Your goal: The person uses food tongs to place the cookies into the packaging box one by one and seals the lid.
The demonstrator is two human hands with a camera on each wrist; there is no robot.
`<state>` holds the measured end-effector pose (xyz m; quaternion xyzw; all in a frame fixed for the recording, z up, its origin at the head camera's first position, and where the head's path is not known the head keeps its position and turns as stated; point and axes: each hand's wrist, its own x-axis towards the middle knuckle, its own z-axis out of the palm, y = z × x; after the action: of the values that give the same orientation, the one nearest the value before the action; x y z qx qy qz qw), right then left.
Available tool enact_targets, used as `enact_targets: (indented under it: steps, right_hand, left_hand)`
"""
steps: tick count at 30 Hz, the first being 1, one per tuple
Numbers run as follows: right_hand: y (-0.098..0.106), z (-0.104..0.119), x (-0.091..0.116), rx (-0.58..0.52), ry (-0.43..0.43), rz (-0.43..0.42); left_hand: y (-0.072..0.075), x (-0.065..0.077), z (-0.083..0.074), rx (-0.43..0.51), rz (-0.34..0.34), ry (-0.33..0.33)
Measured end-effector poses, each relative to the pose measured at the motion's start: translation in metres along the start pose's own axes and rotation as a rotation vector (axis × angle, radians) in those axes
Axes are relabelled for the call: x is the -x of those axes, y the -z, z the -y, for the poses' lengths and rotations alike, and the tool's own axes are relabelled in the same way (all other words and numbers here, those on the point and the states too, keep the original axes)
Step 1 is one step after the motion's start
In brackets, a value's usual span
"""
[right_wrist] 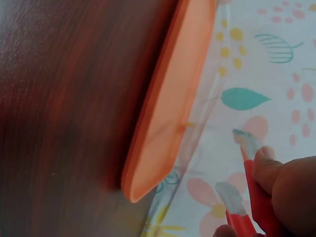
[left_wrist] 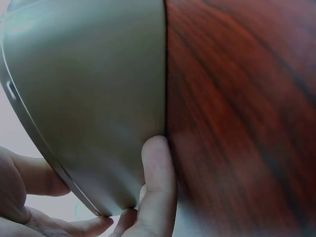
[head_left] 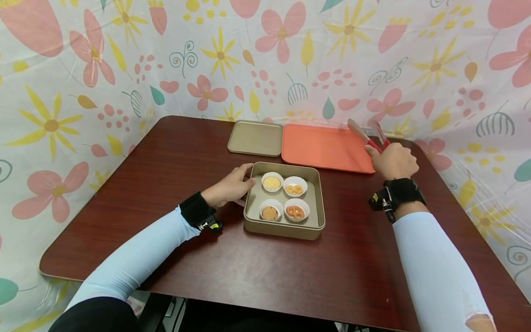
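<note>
The left hand [head_left: 229, 188] grips, at its ten o'clock, the tin [head_left: 284, 230] on the table [head_left: 269, 267]; the right hand [head_left: 395, 161] clasps tongs [head_left: 359, 131], tips apart, at the tin's two o'clock. Squeezed too strongly, the cookies [head_left: 295, 212] (perhaps brittle) could crack.

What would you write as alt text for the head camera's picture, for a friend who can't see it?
A person's right hand holds red-handled tongs near an orange tray, while the left hand grips a square gold tin holding four small treats in white paper cups. They are at a dark wood-grain table before flowered cloth.
</note>
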<state>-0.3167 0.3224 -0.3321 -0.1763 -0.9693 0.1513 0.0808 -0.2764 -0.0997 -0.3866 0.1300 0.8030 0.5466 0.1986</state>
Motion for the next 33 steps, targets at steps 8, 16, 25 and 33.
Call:
enact_targets:
  steps: [8, 16, 25, 33]
  right_hand:
    - [-0.003, -0.007, -0.008, 0.007, -0.070, 0.057]
    - [-0.005, -0.020, -0.013, -0.012, -0.154, 0.104]
    - [-0.006, -0.034, -0.016, -0.006, -0.179, 0.171]
    - [-0.013, -0.048, -0.018, 0.012, -0.179, 0.217]
  left_hand:
    - [0.001, -0.001, 0.000, -0.005, -0.003, -0.005]
    - [0.000, -0.002, 0.000, -0.004, -0.004, -0.004]
    - [0.000, -0.002, 0.000, 0.023, -0.004, 0.021]
    - [0.001, -0.002, 0.002, 0.026, -0.004, 0.012]
